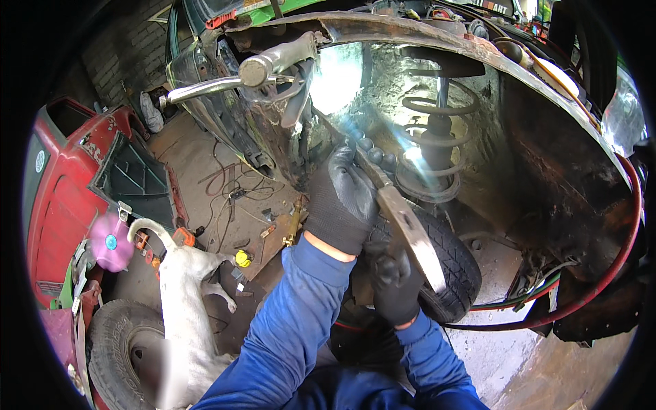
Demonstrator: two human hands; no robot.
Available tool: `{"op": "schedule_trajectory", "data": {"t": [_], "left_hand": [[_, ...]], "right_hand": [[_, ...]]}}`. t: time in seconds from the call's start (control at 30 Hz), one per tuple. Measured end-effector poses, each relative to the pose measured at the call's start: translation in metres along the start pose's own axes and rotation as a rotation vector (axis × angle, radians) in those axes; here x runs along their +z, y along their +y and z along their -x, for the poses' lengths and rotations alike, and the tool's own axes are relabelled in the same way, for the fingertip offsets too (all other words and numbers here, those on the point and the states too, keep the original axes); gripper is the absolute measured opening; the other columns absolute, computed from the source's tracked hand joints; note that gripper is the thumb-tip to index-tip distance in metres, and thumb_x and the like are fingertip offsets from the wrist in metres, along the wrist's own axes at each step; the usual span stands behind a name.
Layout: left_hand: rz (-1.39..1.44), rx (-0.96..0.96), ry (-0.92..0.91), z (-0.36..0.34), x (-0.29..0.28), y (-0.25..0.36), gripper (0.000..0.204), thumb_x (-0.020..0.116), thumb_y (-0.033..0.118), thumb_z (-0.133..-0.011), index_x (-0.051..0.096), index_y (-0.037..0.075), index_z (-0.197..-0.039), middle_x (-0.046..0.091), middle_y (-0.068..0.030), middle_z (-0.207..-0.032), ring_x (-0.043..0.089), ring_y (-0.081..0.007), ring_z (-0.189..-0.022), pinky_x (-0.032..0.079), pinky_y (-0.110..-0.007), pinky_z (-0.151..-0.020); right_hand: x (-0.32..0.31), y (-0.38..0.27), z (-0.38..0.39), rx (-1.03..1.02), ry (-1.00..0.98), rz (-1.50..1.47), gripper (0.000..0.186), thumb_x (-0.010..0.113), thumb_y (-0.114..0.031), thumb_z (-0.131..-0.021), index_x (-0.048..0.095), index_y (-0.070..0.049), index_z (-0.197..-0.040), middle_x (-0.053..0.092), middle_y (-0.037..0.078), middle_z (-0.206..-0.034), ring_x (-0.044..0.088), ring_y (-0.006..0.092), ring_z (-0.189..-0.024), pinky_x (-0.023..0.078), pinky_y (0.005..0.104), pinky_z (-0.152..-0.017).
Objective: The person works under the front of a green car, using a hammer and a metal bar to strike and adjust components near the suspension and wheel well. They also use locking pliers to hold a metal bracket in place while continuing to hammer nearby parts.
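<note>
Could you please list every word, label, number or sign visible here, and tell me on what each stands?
Round sticker on the red car: too small to read.
Dark panel at the top edge, right of the middle: pale lettering, cut off by the frame; I won't copy it.
Metal bar at the gloved hands: no text that I can make out.

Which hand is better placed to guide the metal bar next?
Left, probably: the left hand grips the metal bar; the right hand sits lower in view, near the tire, its hold unclear.
</note>
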State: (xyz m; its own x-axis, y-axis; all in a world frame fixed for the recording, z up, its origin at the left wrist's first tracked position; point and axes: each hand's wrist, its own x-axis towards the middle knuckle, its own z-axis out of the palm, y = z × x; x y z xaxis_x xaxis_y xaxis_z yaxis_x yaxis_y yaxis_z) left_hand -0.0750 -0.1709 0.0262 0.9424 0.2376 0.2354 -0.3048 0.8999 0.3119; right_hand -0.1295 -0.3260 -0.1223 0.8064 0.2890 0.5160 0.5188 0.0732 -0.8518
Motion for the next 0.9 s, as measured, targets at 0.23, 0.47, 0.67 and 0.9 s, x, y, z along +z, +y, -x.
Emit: {"op": "schedule_trajectory", "data": {"t": [0.23, 0.47, 0.67, 0.9], "left_hand": [[-0.004, -0.011, -0.007, -0.01, -0.003, -0.009, 0.025, 0.044, 0.018, -0.116, 0.056, -0.002, -0.125, 0.06, -0.0157, -0.107, 0.061, -0.0311, -0.099, 0.055, -0.048, -0.099], [0.082, -0.046, -0.055, -0.011, -0.009, -0.011, 0.027, 0.045, 0.018, -0.116, 0.056, -0.002, -0.129, 0.064, -0.0153, -0.107, 0.064, -0.0315, -0.101, 0.056, -0.05, -0.1], [0.094, -0.002, -0.002, -0.006, -0.003, -0.01, 0.029, 0.042, 0.021, -0.117, 0.057, 0.002, -0.133, 0.066, -0.0137, -0.113, 0.065, -0.0298, -0.101, 0.059, -0.049, -0.098], [0.248, -0.032, 0.003, 0.024, 0.021, -0.038, 0.039, 0.042, 0.037, -0.119, 0.058, 0.004, -0.134, 0.057, -0.0039, -0.101, 0.056, -0.0174, -0.086, 0.055, -0.036, -0.078]], "right_hand": [[0.003, -0.004, -0.006, 0.025, 0.024, -0.048, 0.044, 0.05, -0.04, -0.117, 0.068, 0.0, -0.122, 0.067, 0.003, -0.094, 0.065, 0.013, -0.084, 0.052, 0.0344, -0.072], [-0.013, -0.021, -0.013, 0.238, -0.051, -0.267, 0.059, 0.051, -0.055, -0.115, 0.065, 0.002, -0.121, 0.071, 0.01, -0.103, 0.063, 0.0135, -0.09, 0.051, 0.033, -0.08], [-0.011, -0.031, -0.018, 0.422, 0.09, -0.295, 0.037, 0.053, -0.038, -0.117, 0.06, -0.003, -0.124, 0.059, 0.002, -0.084, 0.054, 0.0098, -0.069, 0.044, 0.0282, -0.061], [-0.032, -0.035, -0.07, 0.311, -0.192, -0.302, 0.02, 0.055, -0.023, -0.114, 0.06, -0.004, -0.118, 0.063, 0.005, -0.09, 0.058, 0.0098, -0.077, 0.05, 0.0273, -0.068]]}}
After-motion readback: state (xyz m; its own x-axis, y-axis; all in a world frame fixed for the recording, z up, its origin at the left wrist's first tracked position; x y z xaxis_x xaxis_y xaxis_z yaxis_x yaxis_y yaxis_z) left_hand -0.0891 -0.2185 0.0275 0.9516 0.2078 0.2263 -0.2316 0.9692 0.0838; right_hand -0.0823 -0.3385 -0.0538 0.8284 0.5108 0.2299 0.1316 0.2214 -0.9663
